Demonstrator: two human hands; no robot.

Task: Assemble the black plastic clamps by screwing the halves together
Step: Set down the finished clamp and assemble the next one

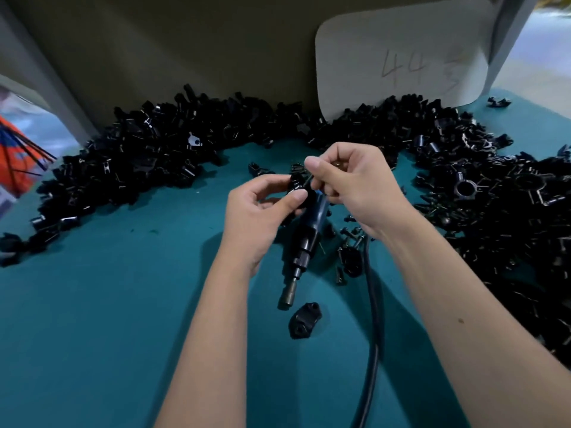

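Note:
My left hand [258,216] grips a black plastic clamp [298,185] between thumb and fingers, above the middle of the teal table. My right hand [352,183] pinches a thin dark screw [308,180] at the clamp's top edge. Beneath both hands lies an electric screwdriver [304,245], its bit pointing toward me. A single black clamp half [304,320] lies on the table just in front of the bit. Loose screws [350,242] are scattered to the right of the screwdriver.
A large heap of black clamp parts [160,156] curves along the back and down the right side [494,193]. The screwdriver's black cable [374,304] runs toward me. A white card marked 44 [401,60] leans on the grey back panel. The teal table [108,319] fills the foreground.

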